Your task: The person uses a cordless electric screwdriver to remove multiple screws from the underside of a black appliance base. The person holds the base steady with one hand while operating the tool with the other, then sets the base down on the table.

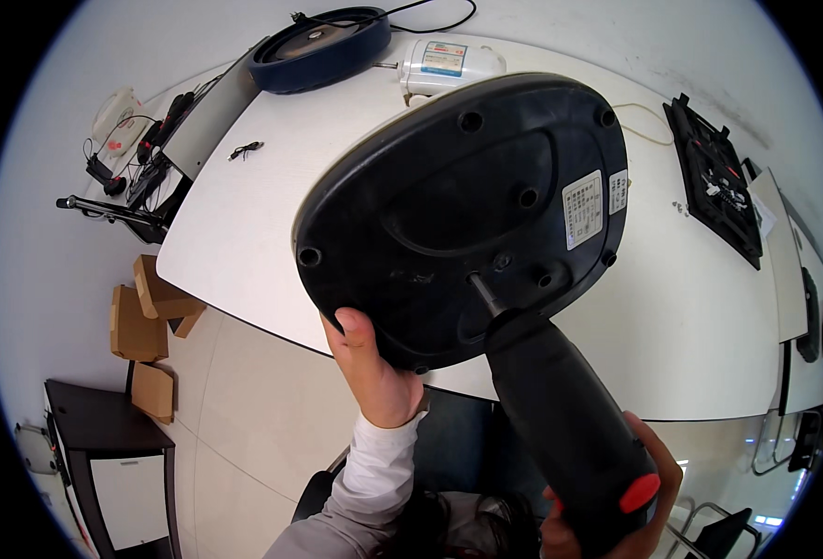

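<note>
My left hand [374, 373] grips the lower left edge of a black oval device base [467, 224], tilted up with its underside facing me. My thumb presses on the underside; the other fingers are hidden behind it. The base has a pale rim, several round screw recesses and white labels. In my right hand [661, 466] is a black cordless screwdriver [561, 401] with a red button. Its metal bit [486, 293] points into a small hole in the lower middle of the base. Whether a screw sits there is hidden.
On the white table [244, 224] stand a dark blue round wheel-like part [323, 56] and a white cylinder [458, 63]. An open black tool case [719, 186] lies at the right, near small metal bits [680, 208]. Cardboard boxes [138, 326] and a dark cabinet [104, 419] are left.
</note>
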`<action>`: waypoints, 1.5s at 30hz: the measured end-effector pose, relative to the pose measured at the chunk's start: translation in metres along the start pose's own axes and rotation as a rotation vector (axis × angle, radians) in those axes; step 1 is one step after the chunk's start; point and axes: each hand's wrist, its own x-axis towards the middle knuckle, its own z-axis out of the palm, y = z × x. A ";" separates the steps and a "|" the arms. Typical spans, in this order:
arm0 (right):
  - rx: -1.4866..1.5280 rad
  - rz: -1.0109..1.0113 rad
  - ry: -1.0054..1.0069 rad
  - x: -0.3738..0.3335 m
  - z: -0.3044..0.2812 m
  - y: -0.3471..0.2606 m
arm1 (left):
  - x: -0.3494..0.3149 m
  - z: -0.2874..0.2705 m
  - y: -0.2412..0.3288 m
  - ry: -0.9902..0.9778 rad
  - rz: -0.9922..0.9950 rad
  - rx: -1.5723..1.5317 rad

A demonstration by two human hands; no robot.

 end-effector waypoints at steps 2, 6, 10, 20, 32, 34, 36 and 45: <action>-0.003 -0.004 0.007 0.000 0.000 0.000 | 0.000 0.000 -0.001 0.002 -0.001 0.004; 0.029 0.002 0.028 -0.001 0.004 0.000 | -0.001 0.003 0.000 0.019 -0.007 -0.008; 0.030 -0.006 0.021 0.000 0.003 -0.001 | 0.000 0.002 0.000 0.028 -0.015 -0.030; 0.051 0.023 0.003 -0.001 0.002 -0.005 | -0.001 0.004 0.001 0.048 -0.013 -0.005; 0.033 0.023 0.000 -0.003 0.003 -0.005 | -0.001 0.003 0.001 0.049 -0.007 0.002; 0.043 0.027 0.000 -0.003 0.003 -0.004 | -0.002 0.003 0.001 0.049 -0.007 0.000; 0.054 0.021 0.001 -0.003 0.003 -0.003 | -0.002 0.005 0.002 0.052 0.000 0.006; 0.049 0.022 -0.012 -0.004 0.002 -0.003 | -0.001 0.007 0.003 0.057 0.003 0.030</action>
